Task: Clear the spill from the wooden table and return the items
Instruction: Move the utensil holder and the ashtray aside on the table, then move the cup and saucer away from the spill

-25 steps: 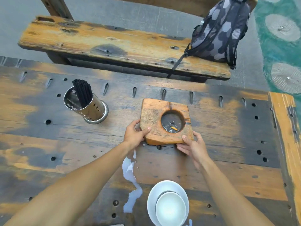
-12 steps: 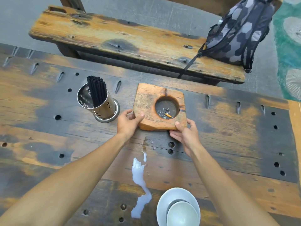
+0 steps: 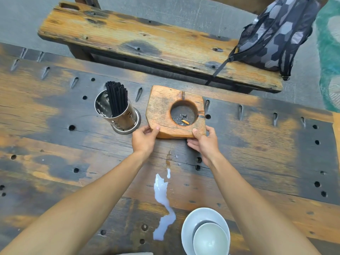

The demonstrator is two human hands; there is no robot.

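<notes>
A square wooden ashtray with ash and a cigarette butt in its round hollow lies near the table's far edge. My left hand grips its near left corner, thumb on top. At the near right corner my right hand holds it the same way. A thin white spill runs over the wooden table from below the ashtray toward me. Beside the spill's near end stands a white cup on a white saucer.
A steel holder with black straws stands just left of the ashtray. Beyond the table is a wooden bench with a grey patterned backpack at its right end. The table has several holes.
Both hands have pushed the ashtray away from me toward the table's far edge, off the top of the spill. It now sits next to the straw holder.
</notes>
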